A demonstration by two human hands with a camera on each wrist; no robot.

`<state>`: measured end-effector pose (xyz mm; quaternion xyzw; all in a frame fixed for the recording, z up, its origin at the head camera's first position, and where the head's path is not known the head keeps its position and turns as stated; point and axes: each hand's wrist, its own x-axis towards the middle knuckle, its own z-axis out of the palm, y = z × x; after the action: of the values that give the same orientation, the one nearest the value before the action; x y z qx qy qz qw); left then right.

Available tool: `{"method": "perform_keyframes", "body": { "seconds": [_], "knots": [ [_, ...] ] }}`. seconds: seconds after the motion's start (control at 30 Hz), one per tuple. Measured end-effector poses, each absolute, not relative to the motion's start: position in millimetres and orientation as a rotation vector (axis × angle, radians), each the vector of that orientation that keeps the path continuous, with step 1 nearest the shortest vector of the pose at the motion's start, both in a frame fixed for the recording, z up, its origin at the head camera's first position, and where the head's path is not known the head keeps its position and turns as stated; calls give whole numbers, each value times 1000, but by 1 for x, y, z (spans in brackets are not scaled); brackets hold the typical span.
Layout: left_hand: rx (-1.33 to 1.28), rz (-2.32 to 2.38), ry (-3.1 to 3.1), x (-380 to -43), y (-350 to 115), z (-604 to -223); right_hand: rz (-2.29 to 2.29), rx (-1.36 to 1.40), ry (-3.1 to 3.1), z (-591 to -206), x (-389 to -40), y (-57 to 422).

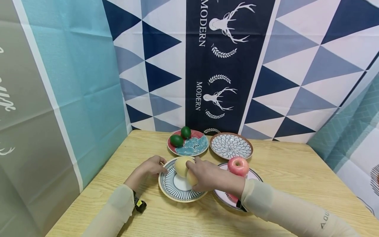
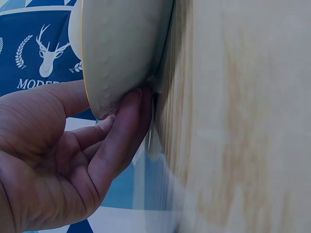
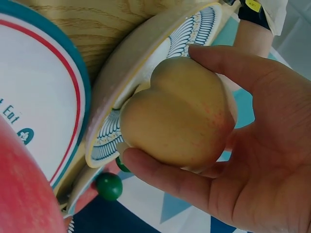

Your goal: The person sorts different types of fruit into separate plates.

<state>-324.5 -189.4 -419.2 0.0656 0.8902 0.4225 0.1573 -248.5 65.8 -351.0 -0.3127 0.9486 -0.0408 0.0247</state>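
My right hand [image 1: 204, 174] grips a yellow peach [image 3: 177, 114] over the patterned plate [image 1: 174, 194], fingers and thumb on either side of it. A second yellow fruit [image 1: 180, 166] sits on that plate, partly behind the hand. At the plate's left edge, my left hand [image 1: 153, 166] pinches the rim, its thumb over the edge and its fingertips [image 2: 127, 104] under the outer wall. The left wrist view shows the plate's pale underside [image 2: 124, 48] close to the tabletop.
Two green fruits [image 1: 176, 141] lie on a red and blue plate [image 1: 193, 150] behind. Beside it stands a brown-rimmed flower plate [image 1: 232, 146]. To the right, a red apple [image 1: 238, 166] rests on a pinkish plate [image 1: 256, 174], partly under my right forearm. A patterned curtain [image 1: 160, 65] hangs behind the table.
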Motion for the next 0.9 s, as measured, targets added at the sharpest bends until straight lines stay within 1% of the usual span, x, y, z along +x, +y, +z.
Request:
{"method": "perform_keyframes", "body": {
  "seconds": [0.9],
  "knots": [
    [179,1201,2560,-327,-190,-422,-141,-937,2919,-361,-252,69]
  ]
}}
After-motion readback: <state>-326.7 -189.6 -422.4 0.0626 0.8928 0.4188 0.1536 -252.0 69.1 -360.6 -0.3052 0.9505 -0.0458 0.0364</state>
